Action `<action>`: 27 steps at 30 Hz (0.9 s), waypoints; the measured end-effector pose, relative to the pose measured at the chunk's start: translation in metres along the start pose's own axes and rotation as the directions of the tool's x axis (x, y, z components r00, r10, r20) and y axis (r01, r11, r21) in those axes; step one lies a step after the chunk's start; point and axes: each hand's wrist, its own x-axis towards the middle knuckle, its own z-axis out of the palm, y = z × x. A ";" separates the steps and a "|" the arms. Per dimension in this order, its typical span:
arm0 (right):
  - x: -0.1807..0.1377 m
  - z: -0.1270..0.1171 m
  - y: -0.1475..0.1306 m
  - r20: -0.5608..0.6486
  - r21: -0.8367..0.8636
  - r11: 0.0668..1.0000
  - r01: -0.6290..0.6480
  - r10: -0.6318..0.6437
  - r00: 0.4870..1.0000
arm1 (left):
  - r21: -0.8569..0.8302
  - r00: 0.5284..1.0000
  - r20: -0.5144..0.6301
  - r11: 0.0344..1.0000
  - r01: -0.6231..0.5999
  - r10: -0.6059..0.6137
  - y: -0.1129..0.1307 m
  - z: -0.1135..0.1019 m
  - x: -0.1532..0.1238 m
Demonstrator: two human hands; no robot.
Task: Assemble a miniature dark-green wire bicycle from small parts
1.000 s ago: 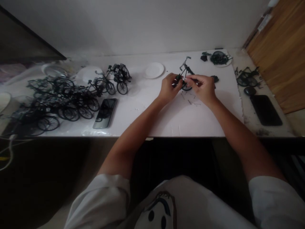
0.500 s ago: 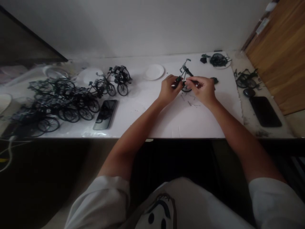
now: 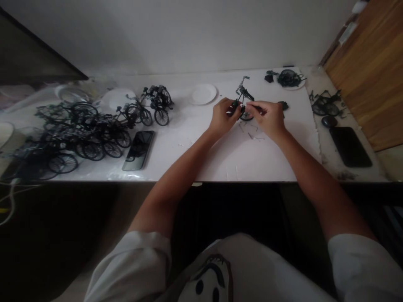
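A dark miniature bicycle (image 3: 242, 91) is held between my hands above the white board, its handlebar pointing away from me. My left hand (image 3: 224, 115) is closed around its frame from the left side. My right hand (image 3: 268, 116) pinches at the middle of the bicycle; a thin pale piece shows between the two hands, too small to name surely, and a dark bit sits under the right fingers. Part of a wheel shows below the fingertips. Several thin metal pins (image 3: 252, 133) lie on the board just under my hands.
Many assembled miniature bicycles (image 3: 91, 134) crowd the left side beside a phone (image 3: 138, 150). A white plate (image 3: 203, 94) is behind my left hand. Loose parts fill another plate (image 3: 291, 82) at back right. A second, dark phone (image 3: 351, 147) lies near a wooden panel (image 3: 374, 71).
The handlebar of the held bicycle has tipped slightly to the left. Both hands stay almost in place with their grips unchanged.
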 end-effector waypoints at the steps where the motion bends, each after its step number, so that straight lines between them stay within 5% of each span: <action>1: 0.000 0.000 0.000 0.000 -0.002 1.000 0.002 -0.002 1.000 | -0.002 1.000 0.004 1.000 0.001 -0.001 0.000 0.000 0.000; 16: 0.000 -0.005 -0.008 0.005 -0.141 0.989 -0.051 0.053 0.999 | -0.017 0.999 0.021 0.999 -0.043 0.043 0.003 0.003 -0.004; 27: 0.000 -0.003 0.010 0.107 -0.188 0.982 0.021 -0.001 0.994 | -0.032 0.999 0.038 0.999 -0.009 0.010 -0.006 0.002 -0.002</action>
